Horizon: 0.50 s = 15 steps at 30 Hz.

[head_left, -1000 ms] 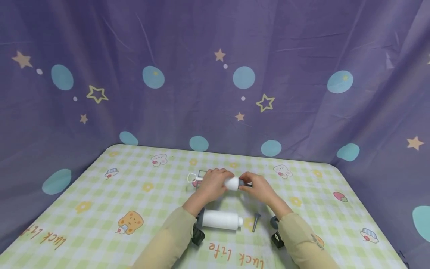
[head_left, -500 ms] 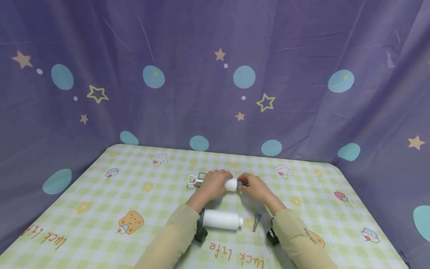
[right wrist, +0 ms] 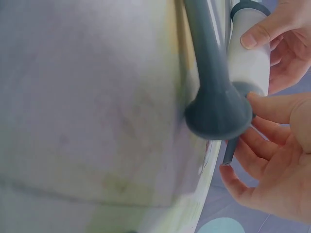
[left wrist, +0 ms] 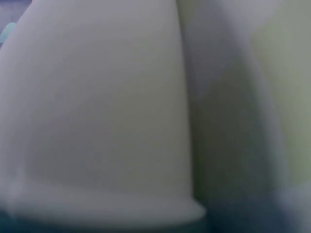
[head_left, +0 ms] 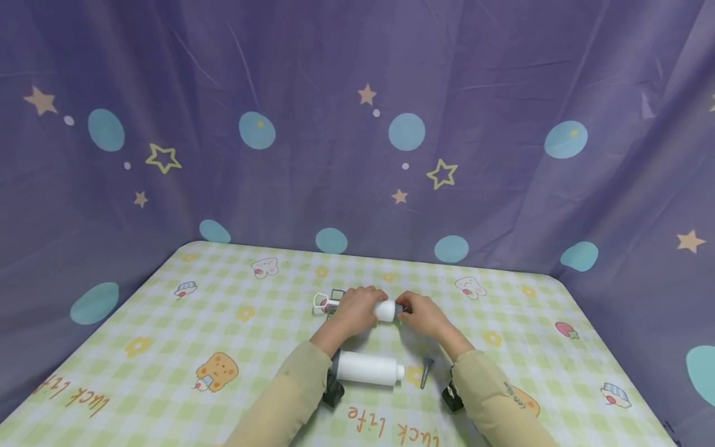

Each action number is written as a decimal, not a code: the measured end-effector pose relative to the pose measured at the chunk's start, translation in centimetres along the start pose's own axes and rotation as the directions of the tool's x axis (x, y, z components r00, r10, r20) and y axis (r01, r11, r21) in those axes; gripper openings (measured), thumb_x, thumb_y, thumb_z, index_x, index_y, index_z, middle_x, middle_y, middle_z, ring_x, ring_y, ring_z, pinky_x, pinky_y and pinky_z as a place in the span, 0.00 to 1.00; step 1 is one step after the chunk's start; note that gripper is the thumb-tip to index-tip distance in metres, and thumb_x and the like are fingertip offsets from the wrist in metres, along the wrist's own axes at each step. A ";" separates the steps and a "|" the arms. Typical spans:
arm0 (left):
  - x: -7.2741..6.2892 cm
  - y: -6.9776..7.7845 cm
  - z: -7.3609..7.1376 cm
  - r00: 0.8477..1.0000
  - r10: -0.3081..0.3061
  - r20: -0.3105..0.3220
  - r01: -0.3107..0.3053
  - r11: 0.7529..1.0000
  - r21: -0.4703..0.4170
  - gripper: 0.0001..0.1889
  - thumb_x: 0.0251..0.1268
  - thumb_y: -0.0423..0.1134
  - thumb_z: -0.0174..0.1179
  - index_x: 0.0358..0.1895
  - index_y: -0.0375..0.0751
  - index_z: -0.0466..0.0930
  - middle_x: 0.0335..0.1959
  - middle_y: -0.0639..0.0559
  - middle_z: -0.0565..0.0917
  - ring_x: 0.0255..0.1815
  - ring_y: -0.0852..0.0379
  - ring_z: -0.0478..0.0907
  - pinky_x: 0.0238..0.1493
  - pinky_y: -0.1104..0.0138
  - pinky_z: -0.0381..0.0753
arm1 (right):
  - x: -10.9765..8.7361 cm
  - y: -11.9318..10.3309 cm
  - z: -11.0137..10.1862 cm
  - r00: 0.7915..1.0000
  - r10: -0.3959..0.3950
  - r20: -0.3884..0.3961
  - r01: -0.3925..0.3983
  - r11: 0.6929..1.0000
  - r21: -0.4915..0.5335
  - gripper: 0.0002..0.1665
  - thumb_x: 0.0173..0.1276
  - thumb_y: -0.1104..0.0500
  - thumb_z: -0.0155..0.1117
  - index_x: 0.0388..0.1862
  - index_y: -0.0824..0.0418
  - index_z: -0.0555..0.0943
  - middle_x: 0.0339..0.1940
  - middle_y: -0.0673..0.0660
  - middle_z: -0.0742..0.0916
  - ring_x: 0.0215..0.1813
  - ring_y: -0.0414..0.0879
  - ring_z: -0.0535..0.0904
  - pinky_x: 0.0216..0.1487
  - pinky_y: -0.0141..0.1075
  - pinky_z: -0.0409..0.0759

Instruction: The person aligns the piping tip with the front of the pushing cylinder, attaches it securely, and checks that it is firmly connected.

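Note:
My left hand (head_left: 356,310) grips a small white cylinder (head_left: 385,310) with a dark band (right wrist: 250,7) at its far end. At the cylinder's other end, my right hand (head_left: 426,315) pinches the grey end piece (head_left: 399,309) between thumb and fingers. A thin grey stem (right wrist: 231,150) projects from that end, by the right fingertips (right wrist: 226,170). Beyond my left hand lie a white loop-shaped frame (head_left: 320,300) and a dark squarish one (head_left: 337,295), partly hidden by that hand. The left wrist view is filled by a blurred white cylinder (left wrist: 102,107).
A larger white cylinder (head_left: 368,368) with a narrow neck and dark base lies beside my left forearm. To its right is a grey tapered piece (head_left: 427,372) with a flared end. The checked tablecloth (head_left: 246,372) reaches a purple curtain (head_left: 313,180) behind.
My right hand has shifted slightly left, closer to the white cylinder's end, so less of the stem shows. My left hand keeps its grip.

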<state>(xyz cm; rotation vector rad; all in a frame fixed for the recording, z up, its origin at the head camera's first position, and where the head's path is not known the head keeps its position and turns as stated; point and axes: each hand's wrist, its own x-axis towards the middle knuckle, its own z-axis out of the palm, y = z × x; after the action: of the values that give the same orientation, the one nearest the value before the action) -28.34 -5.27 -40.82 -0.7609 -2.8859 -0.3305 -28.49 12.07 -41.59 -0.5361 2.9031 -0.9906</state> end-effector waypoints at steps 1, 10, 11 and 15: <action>0.0 0.0 0.0 1.000 0.009 -0.007 -0.009 1.000 0.003 0.22 0.45 0.36 0.68 0.48 0.49 0.79 0.41 0.53 0.82 0.40 0.52 0.78 0.40 0.60 0.74 | 0.0 0.0 0.0 1.000 -0.003 -0.003 0.003 1.000 -0.003 0.13 0.58 0.65 0.62 0.44 0.64 0.78 0.40 0.58 0.84 0.39 0.47 0.80 0.41 0.39 0.78; 0.2 -0.1 0.1 0.999 0.052 -0.016 -0.051 0.998 0.037 0.21 0.47 0.35 0.65 0.49 0.48 0.79 0.42 0.52 0.82 0.40 0.52 0.78 0.42 0.60 0.75 | -0.5 -0.1 -0.8 1.000 0.022 0.010 -0.022 1.000 0.007 0.16 0.59 0.64 0.62 0.47 0.66 0.76 0.45 0.60 0.83 0.44 0.51 0.80 0.45 0.42 0.78; 0.2 -0.1 0.0 0.998 0.055 -0.019 -0.054 0.998 0.041 0.21 0.47 0.36 0.65 0.49 0.48 0.79 0.43 0.52 0.82 0.41 0.53 0.78 0.42 0.60 0.75 | -0.6 -0.2 -1.0 1.000 0.026 0.011 -0.026 1.000 0.004 0.17 0.59 0.63 0.62 0.48 0.66 0.76 0.46 0.60 0.83 0.45 0.52 0.80 0.46 0.43 0.77; -0.2 0.4 -0.3 0.997 0.066 -0.029 -0.064 0.997 0.053 0.19 0.50 0.38 0.64 0.49 0.47 0.79 0.45 0.53 0.81 0.43 0.53 0.78 0.46 0.59 0.75 | -1.3 -0.1 -1.9 1.000 0.020 0.009 -0.019 1.000 -0.016 0.18 0.60 0.61 0.61 0.49 0.66 0.75 0.45 0.61 0.82 0.47 0.54 0.79 0.48 0.46 0.76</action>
<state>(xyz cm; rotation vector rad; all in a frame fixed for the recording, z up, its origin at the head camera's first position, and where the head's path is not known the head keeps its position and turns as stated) -27.90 -5.10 -40.48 -0.8313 -2.8223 -0.2559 -27.49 13.54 -40.16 -0.5105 2.9052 -0.9611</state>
